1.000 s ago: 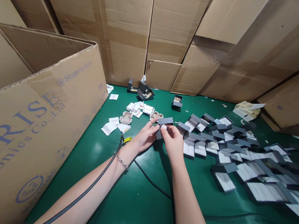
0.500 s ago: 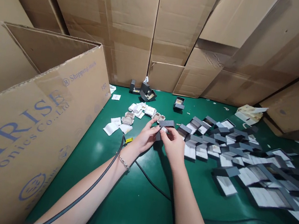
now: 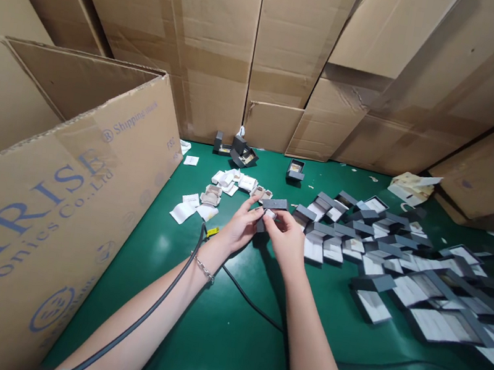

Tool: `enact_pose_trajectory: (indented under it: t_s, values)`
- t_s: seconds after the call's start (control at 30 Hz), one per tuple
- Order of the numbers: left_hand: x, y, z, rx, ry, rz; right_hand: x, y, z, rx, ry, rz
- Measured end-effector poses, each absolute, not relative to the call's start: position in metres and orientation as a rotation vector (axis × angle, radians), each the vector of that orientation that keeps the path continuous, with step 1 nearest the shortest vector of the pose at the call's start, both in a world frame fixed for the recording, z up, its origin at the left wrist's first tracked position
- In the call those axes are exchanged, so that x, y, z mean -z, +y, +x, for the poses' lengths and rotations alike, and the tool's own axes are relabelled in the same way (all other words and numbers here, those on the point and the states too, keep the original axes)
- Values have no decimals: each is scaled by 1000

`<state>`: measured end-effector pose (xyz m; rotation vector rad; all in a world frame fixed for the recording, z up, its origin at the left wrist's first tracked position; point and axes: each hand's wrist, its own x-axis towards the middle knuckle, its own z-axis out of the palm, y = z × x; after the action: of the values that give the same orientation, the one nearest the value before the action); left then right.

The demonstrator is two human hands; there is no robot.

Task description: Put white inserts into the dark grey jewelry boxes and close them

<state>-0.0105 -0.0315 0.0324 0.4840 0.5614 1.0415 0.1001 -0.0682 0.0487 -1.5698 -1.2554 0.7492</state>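
The left hand (image 3: 240, 225) and the right hand (image 3: 288, 238) were both closed on a small gray box (image 3: 274, 204), holding it from either side above the green tabletop (image 3: 223, 337). The box was near the middle of the view, with its lid raised. A white insert (image 3: 270, 214) showed inside it, though the fingers covered most of it, so how it sat was hard to tell. A chain bracelet (image 3: 204, 269) circled the left wrist, and a black cable (image 3: 153, 301) ran along the left forearm. To the right lay overlapping rows of open gray boxes (image 3: 359, 228). Just beyond the left hand sat a cluster of white inserts (image 3: 231, 179), with paper slips (image 3: 182, 212) to its left. A large printed carton (image 3: 57, 224) stood along the left side, and another open box (image 3: 295, 169) sat on the far side, near cardboard sheets (image 3: 208, 16).
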Motion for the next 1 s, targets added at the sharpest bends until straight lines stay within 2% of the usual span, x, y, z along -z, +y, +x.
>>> enact_pose_trajectory:
  t_s: [1.0]
  values:
    - [-40,-35,-11,-1013,628,497,-49,-69,101,-633,-1443,-1670]
